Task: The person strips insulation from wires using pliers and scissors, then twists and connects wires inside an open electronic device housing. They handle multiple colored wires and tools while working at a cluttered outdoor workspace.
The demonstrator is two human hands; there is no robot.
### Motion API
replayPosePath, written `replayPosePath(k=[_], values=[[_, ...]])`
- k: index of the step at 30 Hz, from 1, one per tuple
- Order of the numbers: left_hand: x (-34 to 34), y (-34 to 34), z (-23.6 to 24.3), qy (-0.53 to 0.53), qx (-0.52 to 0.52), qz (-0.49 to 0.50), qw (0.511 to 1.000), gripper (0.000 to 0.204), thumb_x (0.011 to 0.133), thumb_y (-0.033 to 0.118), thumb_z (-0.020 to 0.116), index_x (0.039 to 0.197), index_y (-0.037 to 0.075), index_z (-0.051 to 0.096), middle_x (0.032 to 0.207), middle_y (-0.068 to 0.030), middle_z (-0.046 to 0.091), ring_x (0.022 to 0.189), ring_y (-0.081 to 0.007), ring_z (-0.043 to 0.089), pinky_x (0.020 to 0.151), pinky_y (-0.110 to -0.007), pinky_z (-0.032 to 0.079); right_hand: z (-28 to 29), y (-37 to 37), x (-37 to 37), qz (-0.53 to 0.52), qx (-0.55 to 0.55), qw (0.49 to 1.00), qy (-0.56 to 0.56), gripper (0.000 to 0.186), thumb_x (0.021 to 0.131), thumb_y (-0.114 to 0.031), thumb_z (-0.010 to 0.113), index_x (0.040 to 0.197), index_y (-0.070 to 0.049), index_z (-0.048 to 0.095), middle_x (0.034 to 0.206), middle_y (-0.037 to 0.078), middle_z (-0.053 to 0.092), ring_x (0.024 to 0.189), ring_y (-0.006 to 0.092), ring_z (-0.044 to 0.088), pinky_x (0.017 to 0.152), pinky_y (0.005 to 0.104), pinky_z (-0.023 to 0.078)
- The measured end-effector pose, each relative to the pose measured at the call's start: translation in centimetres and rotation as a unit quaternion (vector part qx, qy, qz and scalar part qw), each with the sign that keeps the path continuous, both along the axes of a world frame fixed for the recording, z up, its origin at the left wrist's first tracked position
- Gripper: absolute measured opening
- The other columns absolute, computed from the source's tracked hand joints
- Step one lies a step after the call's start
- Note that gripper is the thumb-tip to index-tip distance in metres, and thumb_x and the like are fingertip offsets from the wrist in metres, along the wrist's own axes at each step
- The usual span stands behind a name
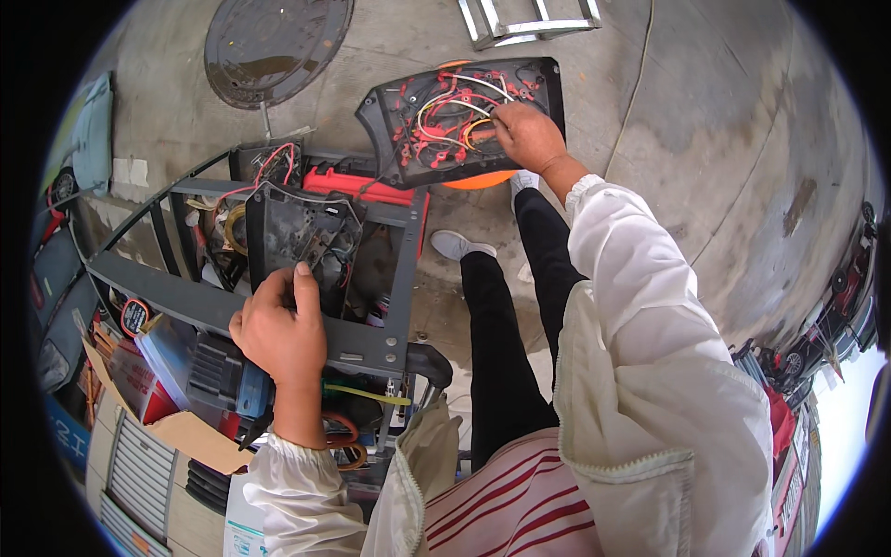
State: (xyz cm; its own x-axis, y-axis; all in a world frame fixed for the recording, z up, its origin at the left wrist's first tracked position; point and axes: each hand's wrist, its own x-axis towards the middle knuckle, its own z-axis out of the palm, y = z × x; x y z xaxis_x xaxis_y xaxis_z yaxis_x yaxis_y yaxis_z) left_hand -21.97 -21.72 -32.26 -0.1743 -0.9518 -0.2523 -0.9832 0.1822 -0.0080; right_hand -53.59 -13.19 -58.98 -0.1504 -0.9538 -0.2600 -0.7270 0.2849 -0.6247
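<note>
My right hand (531, 137) reaches over a black curved plastic tray (385, 139) with red-sleeved connectors and short wires in it. Its fingers are closed at the right side of the wires, where a white wire (464, 102) runs up to the fingertips. They hide what they grip. Below the tray, the orange edge of a round support (478, 181) shows. My left hand (286, 320) is over a grey metal cart frame (167, 283), at the near edge of a dark tray (302, 223) with small metal parts. Its fingers are curled together, and anything between them is hidden.
Red and black wires (274, 167) lie at the cart's far corner, near a red box (362, 186). A cardboard box (200, 441) with a blue-black tool stands at left. A round dark cover (278, 46) and a metal frame (529, 28) are on the concrete beyond.
</note>
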Motion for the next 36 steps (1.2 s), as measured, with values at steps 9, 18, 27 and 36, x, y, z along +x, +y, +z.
replayPosePath(k=[9,18,27,36], values=[[-0.1,-0.2,-0.2,0.007,-0.017,-0.012,1.0,0.03,0.088,0.039,0.063,0.078,0.012,0.071,0.066,-0.0006,0.063,0.068,-0.0214,0.059,0.083,-0.037,0.038,-3.3,-0.8,2.5,-0.193,0.1,0.975,0.047,0.064,0.087,-0.01,0.058,0.144,0.002,0.031,0.138,0.025,0.042,0.124,0.0409,0.049,0.102,0.0438,0.044],[-0.3,-0.2,0.2,0.011,-0.004,0.003,1.0,0.029,0.087,0.039,0.065,0.078,0.011,0.071,0.065,-0.0009,0.062,0.068,-0.0213,0.059,0.084,-0.038,0.039,-3.4,0.0,5.2,0.206,0.125,0.964,0.116,0.036,0.087,-0.007,0.056,0.122,-0.013,0.06,0.124,0.009,0.055,0.114,0.0296,0.059,0.092,0.0426,0.05],[-0.1,-0.2,0.2,0.007,0.0,0.014,1.0,0.029,0.086,0.039,0.065,0.079,0.012,0.071,0.065,-0.0007,0.062,0.068,-0.0211,0.059,0.085,-0.039,0.039,-2.4,1.5,0.7,0.187,0.142,0.951,0.201,0.027,0.087,-0.011,0.056,0.113,-0.009,0.063,0.118,0.011,0.055,0.111,0.0292,0.058,0.092,0.0403,0.051],[-0.3,-0.3,0.2,0.01,-0.001,0.011,1.0,0.028,0.086,0.038,0.065,0.077,0.012,0.071,0.065,-0.0005,0.062,0.068,-0.0211,0.059,0.083,-0.038,0.038,-3.7,-1.4,4.5,0.237,0.227,0.922,0.206,0.027,0.087,-0.01,0.055,0.113,-0.005,0.061,0.146,0.012,0.042,0.103,0.0319,0.065,0.081,0.0465,0.055]])
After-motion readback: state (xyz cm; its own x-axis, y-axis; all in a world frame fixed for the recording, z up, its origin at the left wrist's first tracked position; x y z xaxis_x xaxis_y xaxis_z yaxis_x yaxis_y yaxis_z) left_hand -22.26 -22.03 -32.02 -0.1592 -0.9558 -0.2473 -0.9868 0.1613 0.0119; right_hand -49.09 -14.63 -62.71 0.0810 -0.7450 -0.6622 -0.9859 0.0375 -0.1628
